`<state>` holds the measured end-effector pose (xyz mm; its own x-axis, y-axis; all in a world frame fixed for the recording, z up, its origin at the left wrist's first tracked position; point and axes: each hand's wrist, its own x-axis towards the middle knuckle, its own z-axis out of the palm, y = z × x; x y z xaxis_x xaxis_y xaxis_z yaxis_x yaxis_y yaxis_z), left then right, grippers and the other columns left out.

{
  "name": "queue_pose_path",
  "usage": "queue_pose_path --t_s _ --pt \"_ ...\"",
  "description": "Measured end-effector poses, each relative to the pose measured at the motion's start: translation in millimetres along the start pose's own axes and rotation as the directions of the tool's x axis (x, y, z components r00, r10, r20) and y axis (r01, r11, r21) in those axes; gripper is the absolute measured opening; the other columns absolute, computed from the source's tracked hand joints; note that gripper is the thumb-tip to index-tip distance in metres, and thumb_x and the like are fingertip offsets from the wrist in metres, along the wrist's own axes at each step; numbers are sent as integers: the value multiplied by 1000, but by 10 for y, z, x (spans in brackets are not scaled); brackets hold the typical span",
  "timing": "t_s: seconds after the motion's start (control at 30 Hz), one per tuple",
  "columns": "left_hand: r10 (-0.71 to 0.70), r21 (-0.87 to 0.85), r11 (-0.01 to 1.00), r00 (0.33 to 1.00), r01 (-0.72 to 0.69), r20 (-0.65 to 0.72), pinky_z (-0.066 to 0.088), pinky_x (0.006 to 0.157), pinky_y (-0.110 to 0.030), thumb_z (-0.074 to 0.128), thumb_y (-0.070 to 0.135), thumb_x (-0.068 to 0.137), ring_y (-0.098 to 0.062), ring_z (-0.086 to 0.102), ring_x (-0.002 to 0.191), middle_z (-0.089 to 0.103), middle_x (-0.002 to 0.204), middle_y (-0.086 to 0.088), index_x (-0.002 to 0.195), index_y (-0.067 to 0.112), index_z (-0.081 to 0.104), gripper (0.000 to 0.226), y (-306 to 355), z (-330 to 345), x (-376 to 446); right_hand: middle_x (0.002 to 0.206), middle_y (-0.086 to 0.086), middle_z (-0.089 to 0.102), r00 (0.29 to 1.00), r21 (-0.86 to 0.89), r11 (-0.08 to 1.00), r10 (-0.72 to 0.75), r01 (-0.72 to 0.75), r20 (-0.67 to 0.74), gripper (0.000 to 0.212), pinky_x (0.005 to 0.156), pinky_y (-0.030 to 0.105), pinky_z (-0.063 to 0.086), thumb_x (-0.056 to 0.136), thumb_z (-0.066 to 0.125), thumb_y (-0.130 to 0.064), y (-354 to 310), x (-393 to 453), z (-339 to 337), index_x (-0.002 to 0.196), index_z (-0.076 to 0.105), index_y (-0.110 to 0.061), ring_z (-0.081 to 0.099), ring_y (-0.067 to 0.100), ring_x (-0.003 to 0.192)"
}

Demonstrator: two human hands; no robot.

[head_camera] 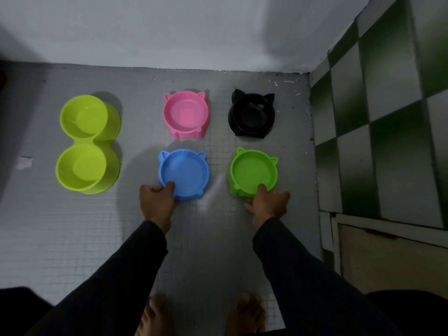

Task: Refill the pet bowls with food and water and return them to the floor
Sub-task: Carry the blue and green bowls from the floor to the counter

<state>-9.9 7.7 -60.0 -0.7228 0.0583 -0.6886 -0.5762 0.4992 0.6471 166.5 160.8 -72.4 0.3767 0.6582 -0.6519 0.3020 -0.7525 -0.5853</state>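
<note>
Grey tiled floor (72, 238), green-white checked wall (388, 117); left hand (157, 202) grips blue bowl (184, 173), right hand (269, 204) green bowl (253, 172)

Both arms reach forward and down in dark sleeves, wrists bare. The left hand (157, 198) curls closed on a rim, thumb laid over the top. The right hand (268, 202) pinches likewise, thumb up over the edge, fingers tucked below.
</note>
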Motion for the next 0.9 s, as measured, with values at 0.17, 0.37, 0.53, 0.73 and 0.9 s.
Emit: queue_pose_path --t_s 0.17,0.37,0.53,0.73,0.9 --pt "-1 -197 980 995 22 104 64 76 -51 74 15 93 -28 67 106 57 126 -9 134 19 47 49 140 28 -232 121 8 55 998 191 981 15 -28 68 41 51 44 61 86 66 -16 -130 -315 -59 123 52 -26 66 34 93" --pt "5 -335 941 986 52 166 63 70 -41 70 16 96 -29 68 108 61 125 -4 130 32 56 41 264 68 -346 131 8 55 980 382 921 7 -83 197 49 58 47 61 89 60 -6 -300 -539 -113 131 59 -32 60 37 109" --pt "-8 -373 924 981 81 194 63 74 -43 70 17 95 -30 68 109 61 128 -6 129 33 55 40 432 36 -458 130 6 56 972 422 904 -30 -72 232 53 62 48 62 89 60 -2 -481 -706 -229 135 59 -28 60 33 109" --pt "4 -426 901 980 81 197 62 71 -42 71 13 95 -32 69 108 64 126 -9 131 28 55 42 791 -147 -787 124 9 59 964 411 910 -64 -49 257 58 69 56 62 90 60 1 -820 -1050 -522 139 56 -30 62 31 107" --pt "28 -439 896 977 71 213 62 71 -41 70 12 95 -33 69 110 64 129 -12 140 22 53 50 1281 -435 -1367 129 7 60 972 368 930 -82 -6 222 58 71 56 62 89 63 -5 -1189 -1549 -942 138 55 -35 62 29 108"
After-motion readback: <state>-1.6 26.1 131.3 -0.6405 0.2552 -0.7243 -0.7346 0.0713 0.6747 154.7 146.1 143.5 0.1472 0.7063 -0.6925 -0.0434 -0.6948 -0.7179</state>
